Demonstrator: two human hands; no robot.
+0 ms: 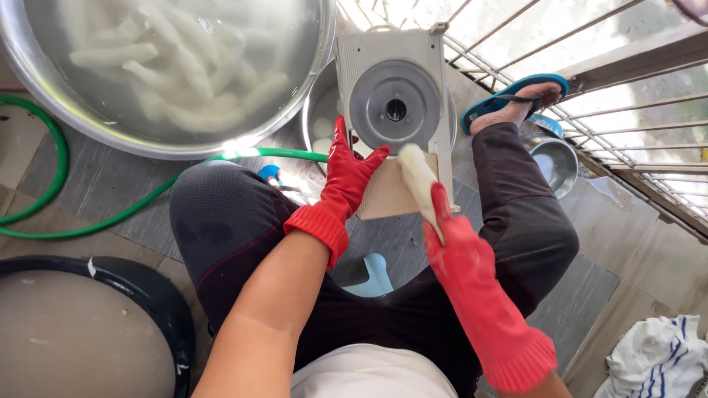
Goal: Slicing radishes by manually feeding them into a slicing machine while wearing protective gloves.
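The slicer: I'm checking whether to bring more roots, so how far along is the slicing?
Done: a few white slices lie in the bowl behind the slicer. In hand: the right hand holds one peeled white root against the slicer's board, and the left hand steadies the machine. Left: many whole peeled roots soak in the big basin.

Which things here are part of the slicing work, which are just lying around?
In use: left hand steadying the slicer; right hand pressing a white peeled root to it; large basin of soaking roots; bowl under the slicer.

Lying about: green hose, small steel bowl, striped cloth, dark tub.
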